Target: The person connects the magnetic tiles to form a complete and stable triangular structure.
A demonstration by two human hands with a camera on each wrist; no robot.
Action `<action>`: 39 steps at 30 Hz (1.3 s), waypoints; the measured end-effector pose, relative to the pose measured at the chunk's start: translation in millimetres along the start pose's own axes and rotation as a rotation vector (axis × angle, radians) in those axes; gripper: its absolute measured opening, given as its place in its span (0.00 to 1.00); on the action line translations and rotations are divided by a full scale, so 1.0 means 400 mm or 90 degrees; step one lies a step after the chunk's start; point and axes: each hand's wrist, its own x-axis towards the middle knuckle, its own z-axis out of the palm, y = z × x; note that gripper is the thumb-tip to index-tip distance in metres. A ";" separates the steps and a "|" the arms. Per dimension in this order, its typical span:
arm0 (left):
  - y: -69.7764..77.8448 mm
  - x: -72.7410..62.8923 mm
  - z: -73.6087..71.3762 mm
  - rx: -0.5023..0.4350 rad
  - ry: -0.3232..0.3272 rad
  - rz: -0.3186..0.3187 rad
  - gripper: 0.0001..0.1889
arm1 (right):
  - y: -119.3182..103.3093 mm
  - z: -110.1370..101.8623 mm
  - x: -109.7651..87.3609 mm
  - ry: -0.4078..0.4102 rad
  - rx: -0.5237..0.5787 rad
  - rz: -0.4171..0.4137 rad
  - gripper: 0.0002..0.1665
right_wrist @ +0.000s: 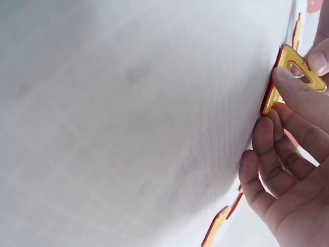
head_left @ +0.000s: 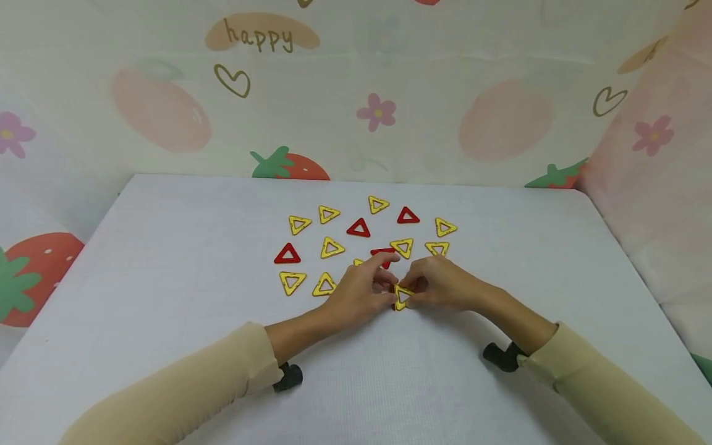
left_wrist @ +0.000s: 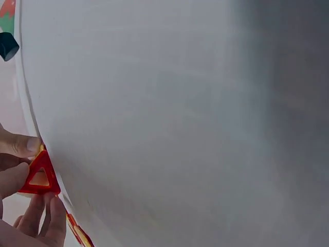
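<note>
My left hand (head_left: 356,298) and right hand (head_left: 445,284) meet over the near middle of the table. Between them, a yellow triangle tile (head_left: 397,304) stands raised, pinched by the right thumb and fingers. In the right wrist view the yellow tile (right_wrist: 291,53) has a red edge along one side. From the left wrist camera a red triangle tile (left_wrist: 50,176) shows, gripped between left thumb and fingers, with some yellow behind it. How the red and yellow tiles join is hidden by the fingers. Just beyond the hands lies another red triangle tile (head_left: 378,252), partly covered.
Several yellow triangle tiles (head_left: 292,282) and red ones (head_left: 287,254) lie flat and spread out beyond the hands on the white table (head_left: 167,259). A printed curtain (head_left: 423,74) hangs behind the table's far edge. Black wrist cameras (head_left: 502,357) sit under both sleeves.
</note>
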 end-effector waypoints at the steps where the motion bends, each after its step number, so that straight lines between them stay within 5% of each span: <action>1: -0.001 -0.001 0.000 0.003 0.003 -0.002 0.31 | -0.001 0.000 0.001 -0.001 -0.002 0.001 0.15; 13: -0.015 -0.005 -0.001 0.001 0.001 0.005 0.34 | -0.012 0.001 0.004 -0.009 -0.015 0.026 0.16; 29: -0.007 0.007 -0.010 0.069 -0.044 0.001 0.38 | -0.016 0.008 0.006 0.012 -0.040 0.012 0.14; 39: -0.002 0.007 -0.010 0.039 -0.055 -0.014 0.38 | -0.003 -0.007 -0.002 -0.027 0.012 0.013 0.18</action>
